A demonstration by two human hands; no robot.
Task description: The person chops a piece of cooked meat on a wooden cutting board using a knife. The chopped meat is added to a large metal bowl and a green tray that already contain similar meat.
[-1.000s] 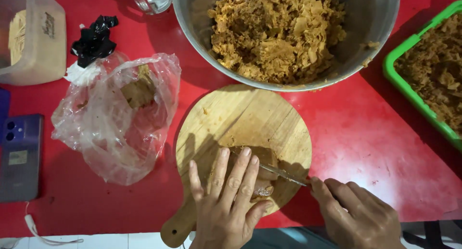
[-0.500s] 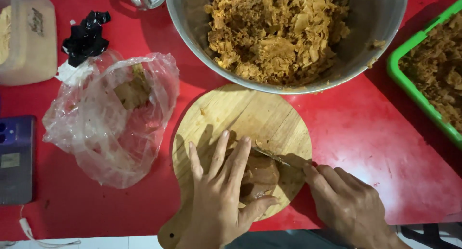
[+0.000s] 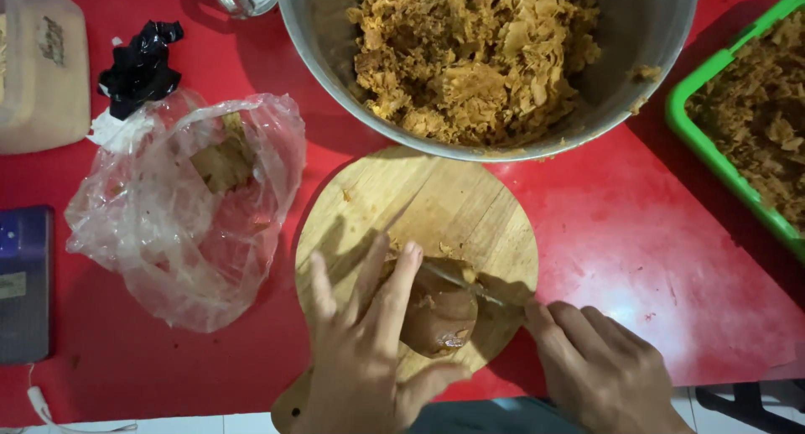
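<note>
The left hand lay flat, fingers spread, pinning the brown lump to the round board — steadying it — while the right hand gripped the knife.

From my remote seat I see almost nothing but a glossy red table, which fills the view from edge to edge. Its surface is smooth and a little scuffed, and it carries soft, pale reflections of overhead light, brightest toward the lower right. Along the bottom, the table ends in a straight edge, and below it a strip of pale tiled floor shows. At the lower right corner a dark frame stands on that floor, too cropped to identify.
</note>
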